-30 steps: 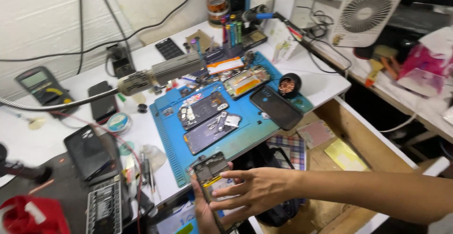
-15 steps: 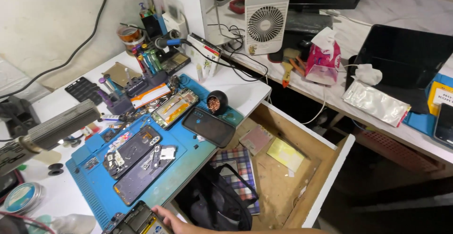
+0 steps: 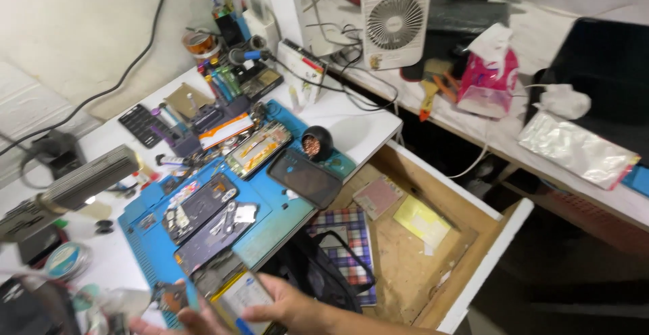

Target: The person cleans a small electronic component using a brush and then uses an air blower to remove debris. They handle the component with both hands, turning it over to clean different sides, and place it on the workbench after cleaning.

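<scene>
My right hand reaches in from the lower right at the bottom edge of the view, shut on an opened phone whose inner parts face up; my thumb lies over it. The phone hovers over the near edge of a blue repair mat. On the mat lie two more opened phones and a black phone back. My left hand is out of view.
An open wooden drawer holds a plaid notebook, a yellow pad and a black bag. A white fan, cables, tools and a ribbed metal arm crowd the white bench. A pink tissue pack and a silver foil bag lie at the right.
The view has swung to the right, bringing the drawer and the right bench into sight. My right hand, still holding the opened phone, now sits lower, at the bottom edge of the frame.
</scene>
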